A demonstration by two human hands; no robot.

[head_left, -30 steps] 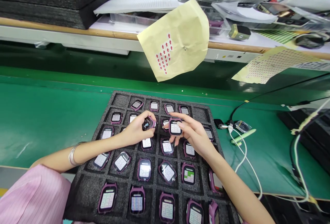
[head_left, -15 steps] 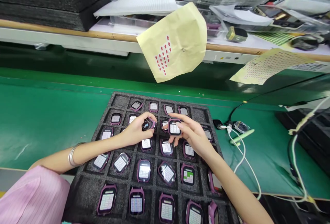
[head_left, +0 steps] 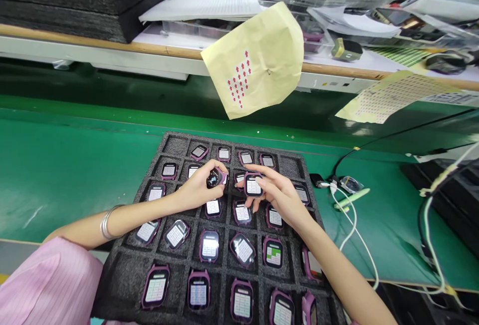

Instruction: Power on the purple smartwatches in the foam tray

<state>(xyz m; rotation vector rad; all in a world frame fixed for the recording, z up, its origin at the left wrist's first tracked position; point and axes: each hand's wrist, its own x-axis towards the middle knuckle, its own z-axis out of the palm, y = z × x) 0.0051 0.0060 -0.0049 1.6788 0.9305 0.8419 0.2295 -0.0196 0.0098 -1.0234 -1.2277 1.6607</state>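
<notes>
A black foam tray [head_left: 123, 270] with square pockets holds several purple-framed watch bodies, most with lit white screens; one screen [head_left: 273, 253] is partly green. Above its upper middle, my left hand [head_left: 204, 185] is closed round a watch with a dark, patterned face [head_left: 214, 178]. My right hand [head_left: 279, 192] grips another watch [head_left: 253, 184] between thumb and fingers, its white table-like screen facing up. The two held watches are apart, a small gap between them. Watches in the pockets beneath are partly hidden by my hands.
Behind the green table [head_left: 67, 165] runs a shelf edge [head_left: 179, 53] with a hanging yellow sheet [head_left: 262, 65]. Black foam blocks [head_left: 67, 5] stand on the shelf at left. White cables [head_left: 355, 235] and a light green tool [head_left: 352, 198] lie right of the tray.
The view has shifted very slightly. Both hands keep hold of their watches in nearly the same place.
</notes>
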